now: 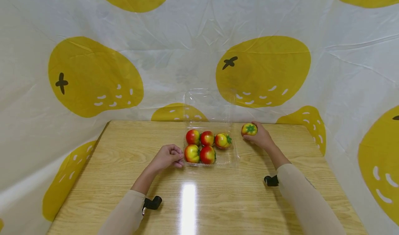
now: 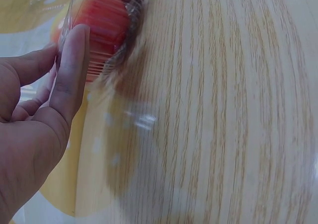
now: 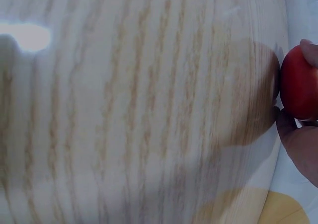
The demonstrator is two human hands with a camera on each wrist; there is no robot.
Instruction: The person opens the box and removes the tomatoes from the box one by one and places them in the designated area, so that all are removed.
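A clear plastic clamshell box (image 1: 227, 159) lies on the table with its lid (image 1: 207, 105) raised at the back. Inside sit several red-and-yellow tomatoes (image 1: 192, 153), three in the back row and two in the front row. At the box's left front corner my left hand (image 1: 168, 157) pinches its edge between thumb and fingers; the left wrist view shows the fingertips (image 2: 74, 40) at the clear wall. To the right of the box, my right hand (image 1: 260, 136) grips another tomato (image 1: 249, 129), its green leafy top facing up.
The wood-grain table (image 1: 124, 141) ends at a white curtain (image 1: 174, 62) printed with large yellow fruit, which hangs behind and at both sides. A black wrist camera (image 1: 152, 202) sits on the left sleeve, another camera (image 1: 271, 180) on the right.
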